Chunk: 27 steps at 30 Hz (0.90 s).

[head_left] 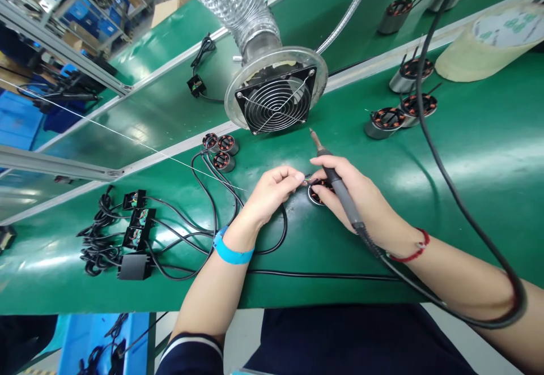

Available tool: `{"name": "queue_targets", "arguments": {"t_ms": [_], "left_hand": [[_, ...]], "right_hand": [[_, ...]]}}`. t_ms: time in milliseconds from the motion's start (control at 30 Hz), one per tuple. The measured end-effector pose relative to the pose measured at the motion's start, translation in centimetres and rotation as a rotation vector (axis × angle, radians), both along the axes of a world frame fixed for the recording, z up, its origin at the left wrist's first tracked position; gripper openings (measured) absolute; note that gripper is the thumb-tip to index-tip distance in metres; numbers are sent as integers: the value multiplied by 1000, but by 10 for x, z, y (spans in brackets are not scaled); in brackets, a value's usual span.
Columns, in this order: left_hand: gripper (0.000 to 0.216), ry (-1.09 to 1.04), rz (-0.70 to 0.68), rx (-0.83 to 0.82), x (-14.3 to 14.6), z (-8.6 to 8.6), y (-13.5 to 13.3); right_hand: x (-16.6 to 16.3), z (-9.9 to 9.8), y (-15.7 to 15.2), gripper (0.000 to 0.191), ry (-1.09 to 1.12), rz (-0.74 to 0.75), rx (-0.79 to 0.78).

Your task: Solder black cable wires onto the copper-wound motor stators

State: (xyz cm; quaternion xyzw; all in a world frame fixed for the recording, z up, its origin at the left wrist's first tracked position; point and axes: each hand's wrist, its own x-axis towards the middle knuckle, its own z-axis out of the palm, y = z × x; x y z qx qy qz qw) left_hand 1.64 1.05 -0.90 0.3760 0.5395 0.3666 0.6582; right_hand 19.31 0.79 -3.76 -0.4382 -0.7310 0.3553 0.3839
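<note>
My right hand (361,194) is wrapped round a soldering iron (342,191), its tip pointing up and away toward the fan. The thumb and a finger of that hand also reach down to a small motor stator (315,195) with copper windings, partly hidden behind them. Just left of it my left hand (274,191) pinches a thin wire end at the stator's edge; the fingertips hide most of it. A black cable (284,230) loops beneath the left hand. The fingertips of both hands nearly meet.
A fume extractor fan (276,106) hangs ahead. Several stators (385,121) stand at right near a tape roll (480,52), and a cluster (221,151) at left. Circuit boxes (138,236) with coiled cables lie left. The iron's cord (450,182) arcs over the right.
</note>
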Motion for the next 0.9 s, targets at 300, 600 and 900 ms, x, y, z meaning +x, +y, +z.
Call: {"name": "queue_targets", "arguments": {"t_ms": [300,600,900], "left_hand": [[18,-12,45,-96,7,8,0],[16,-68,74,-175,6,7,0],[19,-134,91,-161,5,6,1]], "right_hand": [[0,12,-6,28,-108,-73,183],[2,2,0,31,131,68,-144],[2,2,20,40,321,204,-387]]}}
